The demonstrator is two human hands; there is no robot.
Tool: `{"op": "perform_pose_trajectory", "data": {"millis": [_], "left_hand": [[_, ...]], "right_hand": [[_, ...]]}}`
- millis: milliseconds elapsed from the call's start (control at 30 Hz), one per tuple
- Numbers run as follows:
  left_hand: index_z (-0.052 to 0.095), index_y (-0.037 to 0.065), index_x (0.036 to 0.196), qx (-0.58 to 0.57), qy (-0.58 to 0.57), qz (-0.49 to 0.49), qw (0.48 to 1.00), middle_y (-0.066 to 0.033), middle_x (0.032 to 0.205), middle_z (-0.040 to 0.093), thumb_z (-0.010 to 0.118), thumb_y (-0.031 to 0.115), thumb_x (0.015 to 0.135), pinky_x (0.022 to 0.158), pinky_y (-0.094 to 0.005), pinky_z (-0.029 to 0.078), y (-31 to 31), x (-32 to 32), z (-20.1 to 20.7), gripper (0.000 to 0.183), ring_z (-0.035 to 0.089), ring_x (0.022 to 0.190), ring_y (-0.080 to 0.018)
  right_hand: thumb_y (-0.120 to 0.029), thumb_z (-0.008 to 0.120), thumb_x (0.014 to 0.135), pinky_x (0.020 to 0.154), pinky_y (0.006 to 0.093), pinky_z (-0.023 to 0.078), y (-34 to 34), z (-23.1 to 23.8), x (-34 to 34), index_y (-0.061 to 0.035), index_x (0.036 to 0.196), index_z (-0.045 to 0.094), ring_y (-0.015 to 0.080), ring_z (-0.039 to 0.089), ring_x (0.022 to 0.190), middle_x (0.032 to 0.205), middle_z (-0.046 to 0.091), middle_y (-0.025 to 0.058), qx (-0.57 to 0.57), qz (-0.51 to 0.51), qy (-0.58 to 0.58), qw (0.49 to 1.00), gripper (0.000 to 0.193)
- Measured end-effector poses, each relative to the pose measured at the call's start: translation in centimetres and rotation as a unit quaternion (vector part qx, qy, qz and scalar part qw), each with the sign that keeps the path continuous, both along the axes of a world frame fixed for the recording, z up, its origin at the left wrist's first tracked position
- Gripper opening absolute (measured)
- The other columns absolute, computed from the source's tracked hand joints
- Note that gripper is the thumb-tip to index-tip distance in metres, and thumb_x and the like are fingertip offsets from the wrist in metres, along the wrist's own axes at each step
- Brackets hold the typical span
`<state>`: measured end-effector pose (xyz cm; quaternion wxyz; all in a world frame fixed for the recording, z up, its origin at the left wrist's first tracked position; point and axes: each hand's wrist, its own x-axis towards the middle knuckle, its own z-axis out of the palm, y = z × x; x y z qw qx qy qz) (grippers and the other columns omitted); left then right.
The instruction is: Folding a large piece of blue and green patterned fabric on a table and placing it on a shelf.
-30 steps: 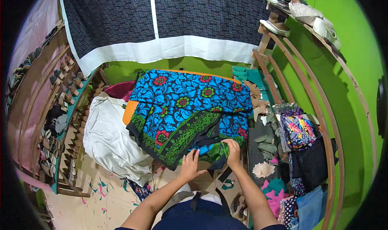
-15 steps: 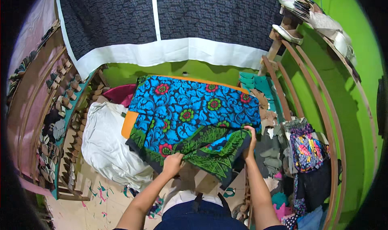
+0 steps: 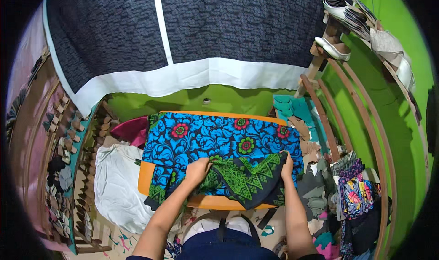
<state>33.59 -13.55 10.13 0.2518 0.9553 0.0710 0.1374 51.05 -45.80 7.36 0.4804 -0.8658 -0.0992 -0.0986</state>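
A blue patterned cloth [image 3: 201, 134] with red and green flowers lies spread over an orange table [image 3: 212, 202] in front of me. Its near part, with a black and green border, is lifted and folded back. My left hand [image 3: 198, 171] is closed on the fold near the middle of the cloth. At the right, my right hand [image 3: 286, 164] pinches the border's upper corner, and the dark edge hangs down between the two hands. Part of the table's near edge shows below the lifted border.
White cloth [image 3: 120, 187] is heaped left of the table, beside a rack of shoe lasts [image 3: 82, 187]. Fabric scraps [image 3: 313, 187] and a colourful patterned bundle [image 3: 356, 193] lie to the right. Wooden rails [image 3: 366, 118] stand along the green wall. A dark curtain [image 3: 238, 26] hangs at the back.
Both hands have drawn the near border of the cloth up and away from me, folding it back onto the table. The orange near edge is now uncovered. The view has tilted upward.
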Motion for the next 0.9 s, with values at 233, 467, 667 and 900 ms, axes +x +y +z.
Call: {"op": "perform_pose_trajectory", "data": {"millis": [233, 467, 667, 900], "left_hand": [[0.056, 0.006, 0.086, 0.03, 0.053, -0.016, 0.998, -0.0126, 0.078, 0.06, 0.058, 0.037, 0.081, 0.057, -0.042, 0.046, 3.2, 2.7, -0.6, 0.032, 0.058, 0.071, -0.0333], [0.056, 0.007, 0.089, 0.054, 0.05, -0.043, 0.996, -0.0108, 0.079, 0.059, 0.057, 0.038, 0.081, 0.057, -0.0414, 0.047, 4.5, 5.2, 0.3, 0.032, 0.059, 0.072, -0.031], [0.055, 0.007, 0.104, 0.133, -0.028, -0.017, 0.991, -0.0113, 0.093, 0.054, 0.058, 0.036, 0.08, 0.076, -0.0386, 0.04, 4.0, 5.7, 1.5, 0.038, 0.052, 0.087, -0.0281], [0.036, 0.006, 0.131, 0.111, 0.085, 0.081, 0.987, -0.019, 0.123, 0.041, 0.072, 0.043, 0.064, 0.094, -0.0468, 0.03, 1.6, -3.9, 2.4, 0.084, 0.04, 0.111, -0.0343]], "right_hand": [[-0.014, 0.041, 0.084, 0.071, 0.0305, 0.043, -0.7, -2.0, 1.3, -0.0052, 0.089, 0.059, 0.0197, 0.057, 0.076, 0.081, 0.062, 0.0094, 0.053, -0.005, 0.07, 0.996, 0.021], [-0.016, 0.049, 0.079, 0.068, 0.0333, 0.044, -2.2, -3.3, 3.8, -0.0029, 0.085, 0.06, 0.0269, 0.057, 0.073, 0.078, 0.062, 0.0142, -0.001, 0.031, 0.06, 0.998, 0.018], [-0.015, 0.054, 0.078, 0.075, 0.0393, 0.044, -3.6, -4.8, 4.7, -0.0033, 0.1, 0.058, 0.0366, 0.056, 0.085, 0.089, 0.06, 0.0204, -0.116, -0.051, 0.117, 0.985, 0.025], [-0.005, 0.044, 0.084, 0.097, 0.0472, 0.029, 4.2, 2.6, -1.6, 0.0003, 0.117, 0.048, 0.0384, 0.038, 0.116, 0.124, 0.043, 0.0212, -0.243, -0.1, -0.151, 0.953, 0.034]]}}
